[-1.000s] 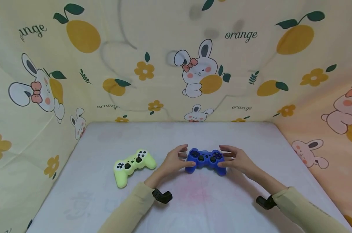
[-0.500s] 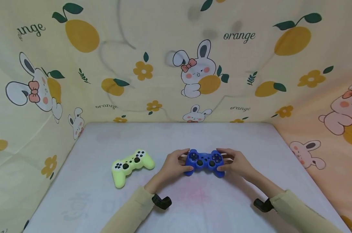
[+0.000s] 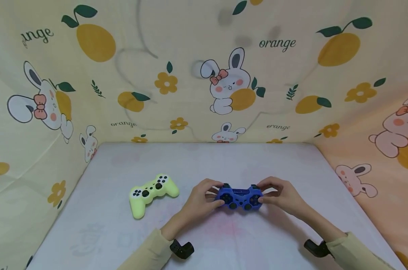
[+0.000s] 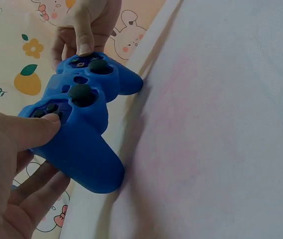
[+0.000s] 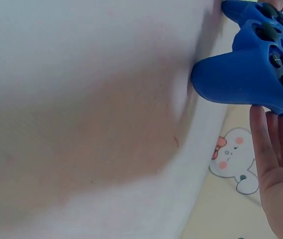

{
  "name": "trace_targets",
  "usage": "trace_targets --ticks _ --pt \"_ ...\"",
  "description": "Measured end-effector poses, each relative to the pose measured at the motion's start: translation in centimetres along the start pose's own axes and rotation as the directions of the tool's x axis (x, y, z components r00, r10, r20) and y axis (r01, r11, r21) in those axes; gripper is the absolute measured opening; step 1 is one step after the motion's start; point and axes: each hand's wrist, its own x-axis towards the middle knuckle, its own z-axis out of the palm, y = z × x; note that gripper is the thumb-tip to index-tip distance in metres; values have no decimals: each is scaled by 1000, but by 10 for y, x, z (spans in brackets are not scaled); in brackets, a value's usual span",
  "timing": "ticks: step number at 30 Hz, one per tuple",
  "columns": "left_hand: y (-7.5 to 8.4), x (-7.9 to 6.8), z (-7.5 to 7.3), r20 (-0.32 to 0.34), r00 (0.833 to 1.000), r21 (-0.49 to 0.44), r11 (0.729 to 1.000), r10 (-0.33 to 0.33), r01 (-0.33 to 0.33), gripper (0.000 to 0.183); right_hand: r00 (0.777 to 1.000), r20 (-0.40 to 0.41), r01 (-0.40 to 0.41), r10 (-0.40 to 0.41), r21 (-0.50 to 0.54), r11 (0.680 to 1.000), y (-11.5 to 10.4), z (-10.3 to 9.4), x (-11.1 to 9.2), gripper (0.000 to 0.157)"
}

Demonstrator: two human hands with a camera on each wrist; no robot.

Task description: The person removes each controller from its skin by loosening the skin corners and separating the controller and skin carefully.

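Observation:
Both hands hold a blue game controller (image 3: pixel 240 198) by its two ends, tipped up so that its top edge with the shoulder buttons faces the head camera. The left hand (image 3: pixel 204 198) pinches the left end; in the left wrist view its thumb presses on the direction pad of the controller (image 4: pixel 89 149), with fingers behind. The right hand (image 3: pixel 286 195) pinches the other end, its thumb over the face buttons and its fingertips under the back, as the right wrist view shows. The grips of the controller (image 5: pixel 240 79) point down at the tabletop.
A light green game controller (image 3: pixel 153 193) lies face up on the white tabletop (image 3: pixel 204 161), left of the left hand. Cloth walls (image 3: pixel 190 37) printed with rabbits and oranges enclose the table at the back and sides. Each wrist carries a small black camera (image 3: pixel 181 248).
The hands have tightened on the blue controller, tilted its top edge up and drawn it slightly nearer. The green controller has stayed put.

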Motion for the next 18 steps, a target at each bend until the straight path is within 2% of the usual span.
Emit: trace_targets --ticks 7,11,14,16,18 --pt "2 -3 -1 1 1000 -73 997 2 -2 48 1000 -7 19 -19 -8 1000 -2 1 -6 35" --pt "18 -2 -4 16 1000 -79 997 -2 3 47 1000 -15 4 -4 -18 1000 -2 2 -7 37" --pt "21 2 0 11 999 34 998 -51 51 57 1000 -6 -16 16 -29 999 -2 2 -8 49" --pt "17 7 5 22 995 129 988 -94 91 68 1000 11 -24 25 -49 999 -3 1 -7 57" --pt "15 15 10 57 992 213 972 -117 102 72 999 34 -27 30 -67 997 -4 -1 -5 61"
